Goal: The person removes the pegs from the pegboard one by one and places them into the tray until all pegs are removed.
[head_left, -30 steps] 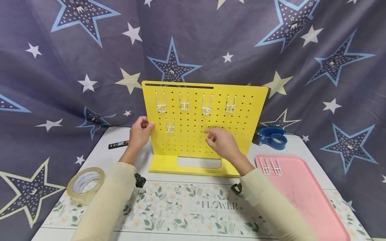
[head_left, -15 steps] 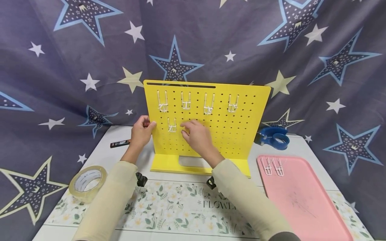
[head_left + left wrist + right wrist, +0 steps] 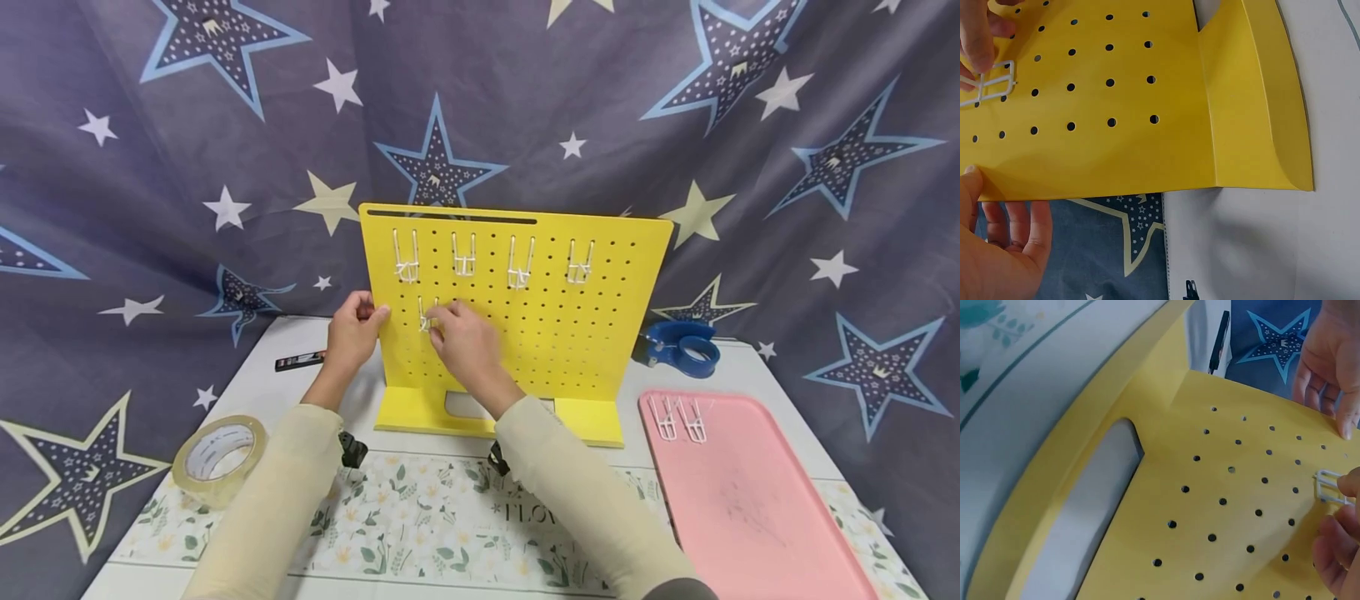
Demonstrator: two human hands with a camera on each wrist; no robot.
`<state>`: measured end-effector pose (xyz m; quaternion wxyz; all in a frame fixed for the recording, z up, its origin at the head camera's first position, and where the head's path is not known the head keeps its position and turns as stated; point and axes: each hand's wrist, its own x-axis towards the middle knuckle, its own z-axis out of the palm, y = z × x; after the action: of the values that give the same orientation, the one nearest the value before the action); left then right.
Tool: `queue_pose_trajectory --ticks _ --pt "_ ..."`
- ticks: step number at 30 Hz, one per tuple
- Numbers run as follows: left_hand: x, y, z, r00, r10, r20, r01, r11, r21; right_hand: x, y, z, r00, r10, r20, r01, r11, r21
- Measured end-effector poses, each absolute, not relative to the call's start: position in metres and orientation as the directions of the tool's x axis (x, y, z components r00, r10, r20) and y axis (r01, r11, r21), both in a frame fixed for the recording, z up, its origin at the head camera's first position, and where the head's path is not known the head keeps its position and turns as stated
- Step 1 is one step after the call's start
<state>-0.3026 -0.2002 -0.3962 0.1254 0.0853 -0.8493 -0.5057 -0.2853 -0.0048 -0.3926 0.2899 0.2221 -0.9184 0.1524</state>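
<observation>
My left hand point(image 3: 354, 329) holds the left edge of a yellow pegboard point(image 3: 555, 350), thumb on its front face and fingers behind, as the left wrist view also shows. On the pegboard's second row, my right hand point(image 3: 467, 342) pinches a white wire pegboard hook point(image 3: 423, 321) with thumb and fingertips, which partly cover it. The hook's squared wire end point(image 3: 1325, 486) shows beside the fingers in the right wrist view. Along the top row hang several more white hooks, one at the left end point(image 3: 407, 258) and another at the right end point(image 3: 579, 265).
A pink tray point(image 3: 750, 500) at the right carries two white hooks point(image 3: 678, 419). Behind it stands a blue tape dispenser point(image 3: 681, 346). At the left are a roll of clear tape point(image 3: 219, 458) and a small black box point(image 3: 298, 361). A starry curtain point(image 3: 510, 100) hangs behind.
My right hand has moved left across the pegboard, from near its middle to the second-row hook, and now takes hold of it. The left hand stays on the edge.
</observation>
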Motion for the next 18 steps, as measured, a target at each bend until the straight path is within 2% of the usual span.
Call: queue_pose_trajectory --ticks 10,18 --pt "-0.302 -0.199 -0.396 -0.954 -0.278 0.11 -0.034 0.466 0.884 -0.285 -0.018 -0.395 -0.756 -0.23 0.613 -0.443 0.869 -0.22" --pt "-0.303 -0.198 -0.397 -0.952 -0.279 0.13 -0.018 0.472 0.881 -0.289 -0.021 -0.399 -0.724 -0.188 0.664 -0.441 0.866 -0.236"
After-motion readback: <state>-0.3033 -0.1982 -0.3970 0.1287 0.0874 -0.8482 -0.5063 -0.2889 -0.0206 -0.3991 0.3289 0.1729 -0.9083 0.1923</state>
